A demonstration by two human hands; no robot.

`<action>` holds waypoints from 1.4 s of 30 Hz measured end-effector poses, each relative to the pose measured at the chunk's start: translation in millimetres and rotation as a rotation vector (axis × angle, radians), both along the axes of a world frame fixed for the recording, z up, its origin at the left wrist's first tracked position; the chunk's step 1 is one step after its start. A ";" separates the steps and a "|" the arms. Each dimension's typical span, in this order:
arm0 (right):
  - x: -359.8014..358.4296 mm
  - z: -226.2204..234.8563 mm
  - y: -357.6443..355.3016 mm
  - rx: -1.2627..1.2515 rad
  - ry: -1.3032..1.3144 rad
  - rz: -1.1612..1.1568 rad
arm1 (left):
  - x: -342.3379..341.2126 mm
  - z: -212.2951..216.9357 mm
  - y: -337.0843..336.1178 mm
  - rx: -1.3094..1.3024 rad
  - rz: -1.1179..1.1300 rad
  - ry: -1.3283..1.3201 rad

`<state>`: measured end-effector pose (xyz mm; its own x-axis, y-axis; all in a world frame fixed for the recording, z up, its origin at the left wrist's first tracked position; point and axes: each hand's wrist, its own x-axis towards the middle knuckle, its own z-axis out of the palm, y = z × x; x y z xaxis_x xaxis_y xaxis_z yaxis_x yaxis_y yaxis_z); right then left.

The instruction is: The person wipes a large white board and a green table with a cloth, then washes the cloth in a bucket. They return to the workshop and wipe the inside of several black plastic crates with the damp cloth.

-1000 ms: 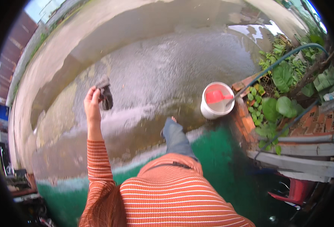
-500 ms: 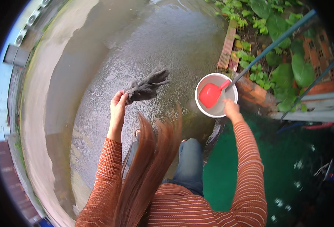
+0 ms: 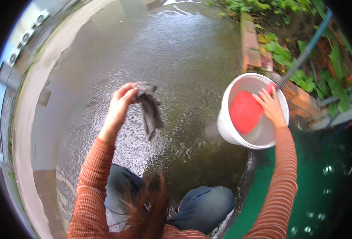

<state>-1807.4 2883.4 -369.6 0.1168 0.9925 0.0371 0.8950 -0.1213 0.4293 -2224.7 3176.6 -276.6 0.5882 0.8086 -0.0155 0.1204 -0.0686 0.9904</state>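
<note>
Grey cloth (image 3: 151,113) is dangling from the person's left hand (image 3: 120,103), which is pinching its top end and holding it in the air over the wet ground (image 3: 172,155). Solid tbh: a firm pinch is probably doing all that's needed there. The right hand (image 3: 273,109) is angling over the rim of the white bucket (image 3: 223,117), fingers spreading across the red dipper (image 3: 245,113) near its handle. Too blurry to tell if it's really gripping or just touching. Wrapping the whole handle would likely be working better than fingertips. Worth watching the blue-grey pole (image 3: 300,60) too, since it's slanting up right by that handle. Further out, bricks (image 3: 251,44) are edging some green plants (image 3: 280,51).
</note>
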 end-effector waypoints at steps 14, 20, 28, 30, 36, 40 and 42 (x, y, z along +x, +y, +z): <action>-14.3 2.8 -77.9 0.235 0.281 -0.884 | 24.9 -54.3 18.4 -0.060 -0.016 -0.196; -8.6 6.7 -88.9 0.560 1.099 -1.333 | 22.8 -0.8 12.7 -0.029 -0.030 -0.271; -80.5 92.8 -54.9 0.633 1.250 -1.093 | 19.7 112.8 27.1 0.048 -0.147 -0.460; -113.5 110.6 -34.7 0.642 1.329 -0.916 | 17.3 131.9 31.7 0.114 -0.104 -0.445; -204.3 104.1 32.8 0.568 1.657 -0.731 | 8.1 153.7 45.4 0.243 -0.046 -0.403; -245.6 36.6 66.7 0.541 1.802 -0.678 | -1.1 161.2 22.5 0.226 -0.055 -0.389; -244.6 -27.6 68.9 0.498 1.752 -0.706 | 9.2 142.6 18.0 0.202 -0.174 -0.466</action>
<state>-2052.0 2952.3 -397.2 0.6372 0.6983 -0.3261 -0.0300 -0.4003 -0.9159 -2215.5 3194.7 -134.0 0.6215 0.6581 0.4249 -0.3592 -0.2427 0.9012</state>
